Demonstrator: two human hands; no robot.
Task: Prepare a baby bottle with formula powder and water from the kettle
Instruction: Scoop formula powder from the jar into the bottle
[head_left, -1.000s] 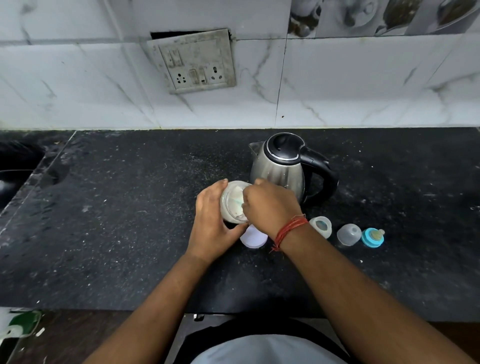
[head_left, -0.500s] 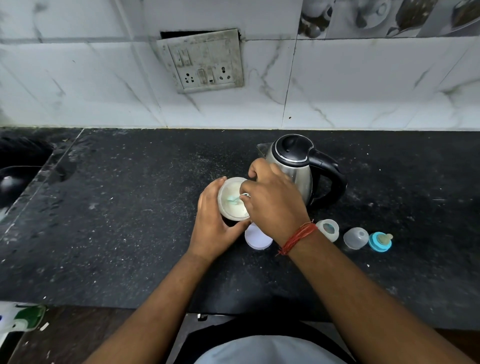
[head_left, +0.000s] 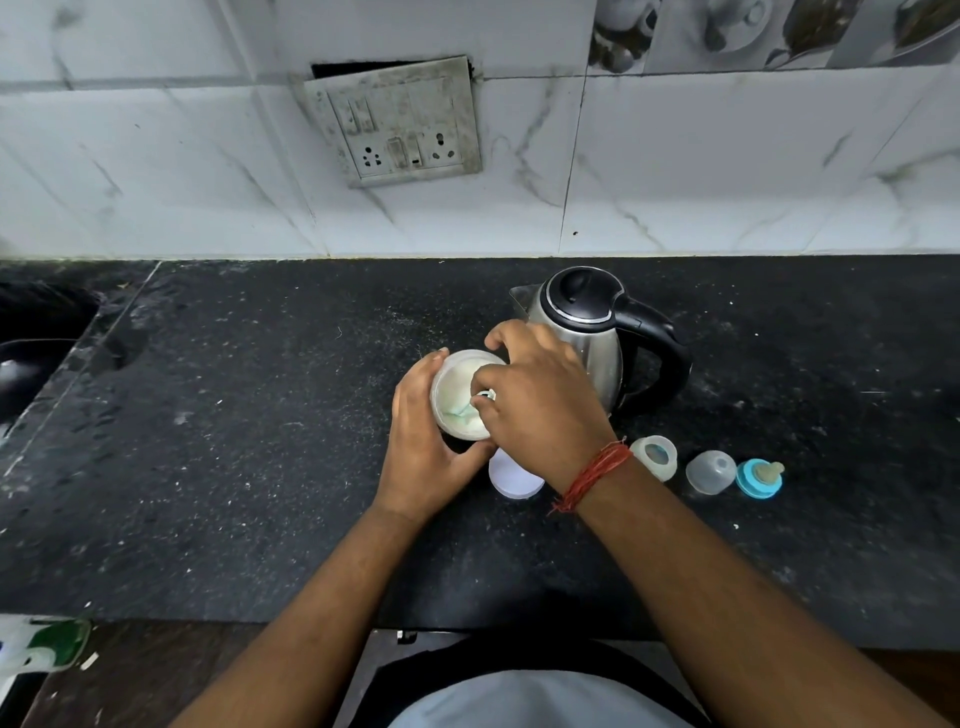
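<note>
as left hand (head_left: 423, 452) grips open jar (head_left: 457, 397) — pale powder inside, scoop (head_left: 465, 410) dipped in

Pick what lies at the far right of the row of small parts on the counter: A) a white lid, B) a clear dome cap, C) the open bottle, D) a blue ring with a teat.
D: the blue ring with a teat ends the row, right of the clear dome cap.

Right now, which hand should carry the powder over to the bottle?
Right. The right hand already pinches the scoop in the jar; the bottle stands on its side. The left hand steadies the jar.
</note>
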